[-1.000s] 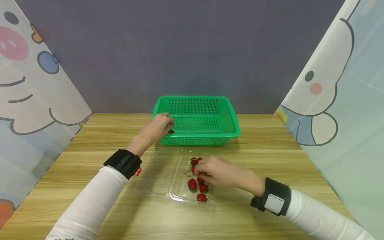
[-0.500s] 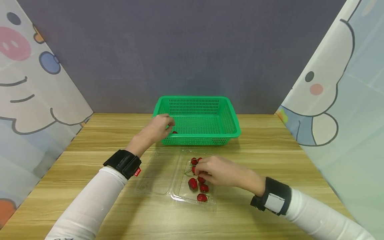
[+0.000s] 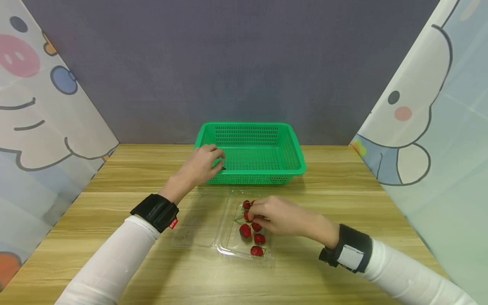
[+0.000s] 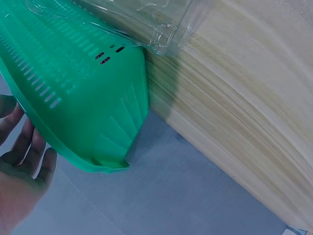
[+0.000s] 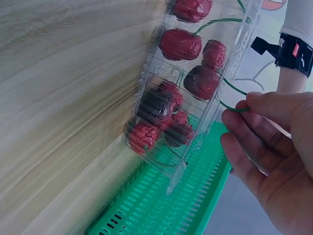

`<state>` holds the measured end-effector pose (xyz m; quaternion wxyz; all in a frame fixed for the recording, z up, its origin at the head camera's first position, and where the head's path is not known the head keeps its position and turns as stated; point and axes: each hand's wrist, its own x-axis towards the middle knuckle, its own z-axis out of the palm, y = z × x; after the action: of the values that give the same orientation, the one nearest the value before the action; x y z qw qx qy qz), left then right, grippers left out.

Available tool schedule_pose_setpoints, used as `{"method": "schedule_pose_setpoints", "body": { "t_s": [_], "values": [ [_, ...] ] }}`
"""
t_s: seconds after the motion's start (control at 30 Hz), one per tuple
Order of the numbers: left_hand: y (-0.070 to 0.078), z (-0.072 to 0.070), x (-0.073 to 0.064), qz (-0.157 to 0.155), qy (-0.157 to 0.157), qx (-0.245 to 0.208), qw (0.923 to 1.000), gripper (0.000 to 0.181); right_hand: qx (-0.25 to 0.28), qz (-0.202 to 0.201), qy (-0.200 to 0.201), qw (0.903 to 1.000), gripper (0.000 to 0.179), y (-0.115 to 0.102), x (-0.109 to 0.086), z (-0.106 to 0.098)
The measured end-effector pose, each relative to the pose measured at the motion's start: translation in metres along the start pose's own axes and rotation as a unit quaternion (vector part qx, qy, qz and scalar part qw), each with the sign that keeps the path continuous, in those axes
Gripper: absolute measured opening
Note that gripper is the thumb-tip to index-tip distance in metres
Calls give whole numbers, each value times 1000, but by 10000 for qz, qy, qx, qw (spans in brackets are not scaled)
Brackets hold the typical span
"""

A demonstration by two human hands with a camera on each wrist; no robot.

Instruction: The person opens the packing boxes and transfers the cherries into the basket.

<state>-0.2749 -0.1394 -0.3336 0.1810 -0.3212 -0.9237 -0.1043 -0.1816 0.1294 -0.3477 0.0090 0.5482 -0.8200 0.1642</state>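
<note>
Right hand point(image 3: 278, 215) pinching a green stem point(image 5: 234, 109), cherries point(image 3: 245, 231) just beneath in clear tray point(image 3: 228, 253); left hand point(image 3: 201, 163) released, fingers loose, at basket's point(image 3: 259, 172) left end.

Saw bright green on the basket point(image 3: 248, 172), patterned with rows of slots. Found deep red on the cherries point(image 3: 245, 231), darkening to near black in places, and green on the stems point(image 5: 227, 20). Looked through the clear container point(image 3: 233, 246) to the yellow-brown, grain-streaked surface point(image 3: 328, 203). Noted purplish grey on the back wall point(image 3: 244, 63), white and pale blue with dark-outlined cartoon shapes on the side panels point(image 3: 409, 135), white on the sleeves point(image 3: 110, 258), black on the wristbands point(image 3: 154, 212).
</note>
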Motion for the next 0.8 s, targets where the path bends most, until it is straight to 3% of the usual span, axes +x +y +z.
{"method": "schedule_pose_setpoints", "body": {
  "t_s": [0.43,0.63,0.8],
  "values": [
    [8,3,-9,653,677,-114,9955,7,9,-71,300,9995,10,3,-1,-8],
    [13,5,-13,773,774,-200,9938,9,-100,-59,366,9993,11,4,-2,-13],
    [20,4,-16,876,716,4,9936,9,-137,-104,459,9988,11,5,-2,-18]
  ]
}}
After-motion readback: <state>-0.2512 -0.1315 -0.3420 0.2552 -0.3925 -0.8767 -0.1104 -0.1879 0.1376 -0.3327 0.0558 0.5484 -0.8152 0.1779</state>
